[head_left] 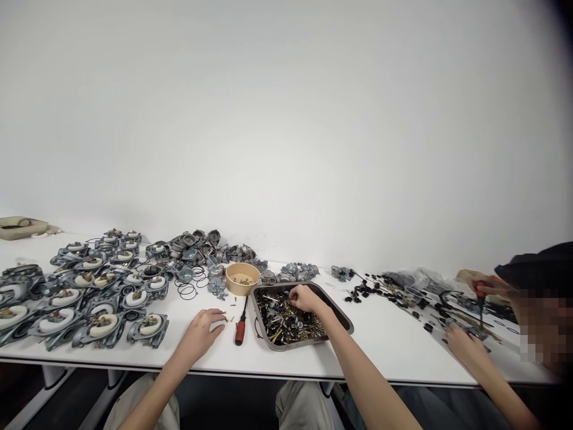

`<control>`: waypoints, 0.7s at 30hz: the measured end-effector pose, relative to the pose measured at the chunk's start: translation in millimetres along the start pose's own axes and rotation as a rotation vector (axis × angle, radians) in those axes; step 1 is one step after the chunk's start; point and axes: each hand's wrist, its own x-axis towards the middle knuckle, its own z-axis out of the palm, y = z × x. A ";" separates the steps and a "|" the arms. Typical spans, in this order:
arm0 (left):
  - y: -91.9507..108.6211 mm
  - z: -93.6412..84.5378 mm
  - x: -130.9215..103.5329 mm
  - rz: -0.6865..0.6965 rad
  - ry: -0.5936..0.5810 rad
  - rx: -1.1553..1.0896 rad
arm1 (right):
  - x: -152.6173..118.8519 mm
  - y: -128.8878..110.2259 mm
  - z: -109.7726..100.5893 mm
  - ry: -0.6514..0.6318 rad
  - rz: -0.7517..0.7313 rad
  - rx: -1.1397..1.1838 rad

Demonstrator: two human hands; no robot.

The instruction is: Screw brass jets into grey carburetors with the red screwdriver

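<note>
A grey metal tray point(348, 322) full of small brass, black and silver parts stands in front of me. My right hand point(305, 297) reaches into it with its fingers bent down among the parts; whatever the fingertips hold is hidden. My left hand point(202, 332) rests on the table left of the tray, thumb and fingers apart, near a few small brass pieces point(231, 319). Between that hand and the tray lies a screwdriver with a red and black handle point(240, 332). Behind it is a round tan bowl point(242, 289) with small parts at its bottom.
Rows of grey metal carburettor bodies with white rings point(104, 325) cover the left side. Grey metal parts point(192, 245) are heaped behind. On the right, a person in a black cap point(541, 269) works with a red screwdriver point(481, 289) beside scattered black parts point(364, 291).
</note>
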 end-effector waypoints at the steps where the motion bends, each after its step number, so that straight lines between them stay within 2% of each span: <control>1: -0.4 0.1 0.0 0.002 0.000 0.000 | -0.4 0.4 0.0 -0.007 0.002 -0.004; 6: -0.3 -0.9 -0.2 0.009 -0.005 -0.002 | -8.3 3.1 -3.0 -0.022 -0.003 -0.001; 13: 4.0 -3.9 -0.9 -0.004 -0.026 -0.006 | -24.1 7.0 -17.5 -0.033 -0.061 0.029; 21: 2.5 -2.5 -0.6 -0.014 -0.030 0.000 | -31.3 10.8 -23.7 0.004 -0.053 0.025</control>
